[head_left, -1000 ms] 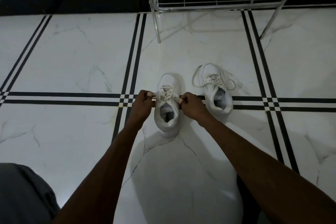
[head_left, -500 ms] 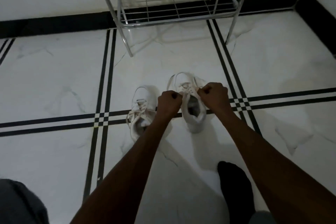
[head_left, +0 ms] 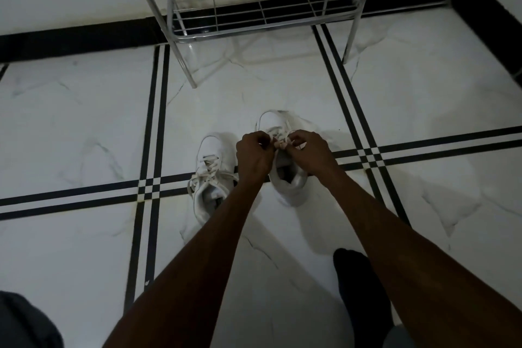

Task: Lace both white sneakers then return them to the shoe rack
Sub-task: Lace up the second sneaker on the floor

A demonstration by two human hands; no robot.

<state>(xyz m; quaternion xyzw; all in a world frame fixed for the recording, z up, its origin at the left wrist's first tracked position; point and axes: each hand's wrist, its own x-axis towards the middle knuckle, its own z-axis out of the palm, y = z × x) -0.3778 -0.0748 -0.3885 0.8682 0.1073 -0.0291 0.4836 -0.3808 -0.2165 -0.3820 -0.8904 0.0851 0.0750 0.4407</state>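
Two white sneakers stand side by side on the tiled floor, toes pointing away from me. The left sneaker (head_left: pixel 210 178) has its laces crossed and tied, with loops lying loose over its sides. The right sneaker (head_left: pixel 288 186) is under my hands. My left hand (head_left: pixel 254 157) and my right hand (head_left: pixel 312 154) meet over its tongue, each pinching a strand of the white lace (head_left: pixel 278 135). The metal shoe rack (head_left: pixel 254 8) stands against the wall beyond the sneakers, its lower wire shelf bare.
The floor is white marble tile with black double stripes (head_left: pixel 152 150). A black skirting runs along the wall and turns the corner at the right (head_left: pixel 485 22). My dark-socked foot (head_left: pixel 358 285) rests near the right sneaker's heel; a grey-clad knee (head_left: pixel 25 322) shows bottom left.
Both hands left the left sneaker's laces and moved to the right sneaker, where they came together on its lace. My head turned, shifting the view to the right and bringing the rack closer.
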